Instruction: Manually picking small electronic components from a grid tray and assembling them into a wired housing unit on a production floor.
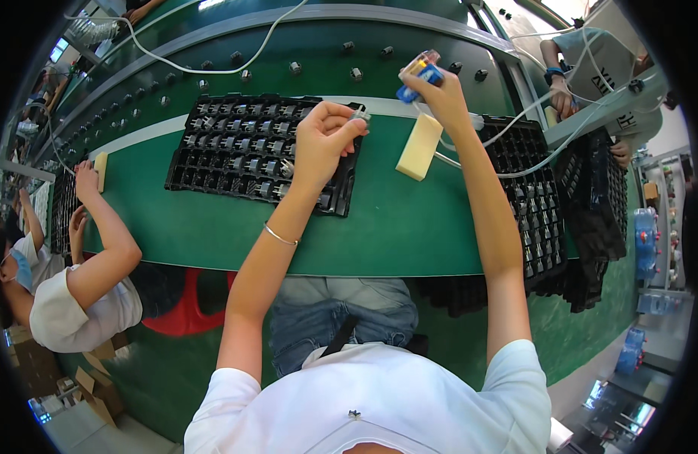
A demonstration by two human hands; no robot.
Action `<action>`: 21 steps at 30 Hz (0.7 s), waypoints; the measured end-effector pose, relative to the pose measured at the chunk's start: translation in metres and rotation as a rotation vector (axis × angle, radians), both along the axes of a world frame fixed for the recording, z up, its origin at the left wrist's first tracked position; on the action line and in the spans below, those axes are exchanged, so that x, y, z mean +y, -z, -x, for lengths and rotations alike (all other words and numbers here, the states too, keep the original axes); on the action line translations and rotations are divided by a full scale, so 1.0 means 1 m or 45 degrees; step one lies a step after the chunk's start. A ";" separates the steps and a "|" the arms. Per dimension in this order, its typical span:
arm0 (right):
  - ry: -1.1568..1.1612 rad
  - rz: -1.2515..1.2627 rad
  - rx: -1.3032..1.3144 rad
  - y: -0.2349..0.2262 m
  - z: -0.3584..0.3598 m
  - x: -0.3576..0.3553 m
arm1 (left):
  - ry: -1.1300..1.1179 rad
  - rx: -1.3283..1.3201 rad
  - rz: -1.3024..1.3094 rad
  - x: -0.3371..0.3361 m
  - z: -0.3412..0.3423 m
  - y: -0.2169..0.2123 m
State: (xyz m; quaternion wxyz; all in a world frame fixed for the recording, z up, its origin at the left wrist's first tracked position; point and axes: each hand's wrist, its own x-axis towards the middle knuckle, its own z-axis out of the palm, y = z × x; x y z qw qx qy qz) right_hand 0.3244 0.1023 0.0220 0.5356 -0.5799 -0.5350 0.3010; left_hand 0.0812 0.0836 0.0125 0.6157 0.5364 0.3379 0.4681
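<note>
My left hand (324, 140) is closed, pinching a small silvery part (360, 113) between thumb and fingertips above the right end of a black compartment tray (184, 160). That tray holds rows of small black-and-metal parts. Off to the right, my right hand (445, 97) is wrapped round a small blue-and-yellow object with a clear orange end (422, 74); its exact kind cannot be made out. Below that hand a cream rectangular block (419, 147) lies on the green table (394, 238). A gap separates the two hands.
Beyond the table, small parts sit spaced out along a green conveyor (319, 57). More loaded black trays (542, 227) stand at the right, crossed by a white cable (531, 172). One co-worker (84, 287) sits at left; another (602, 72) stands at far right.
</note>
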 end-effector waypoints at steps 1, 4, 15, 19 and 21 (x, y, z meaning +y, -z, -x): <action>-0.007 0.008 0.005 -0.009 0.011 -0.019 | 0.009 0.006 -0.024 -0.002 -0.002 0.000; -0.222 0.109 0.242 -0.016 0.033 -0.061 | 0.102 0.011 -0.044 -0.010 -0.011 -0.001; -0.361 0.335 0.701 0.013 0.023 -0.085 | 0.201 0.128 -0.118 -0.022 -0.019 0.003; -0.539 0.441 0.714 0.009 0.024 -0.086 | 0.238 0.131 -0.066 -0.025 -0.012 0.000; -0.605 0.432 0.729 0.006 0.022 -0.093 | 0.234 0.175 -0.145 -0.029 -0.008 0.004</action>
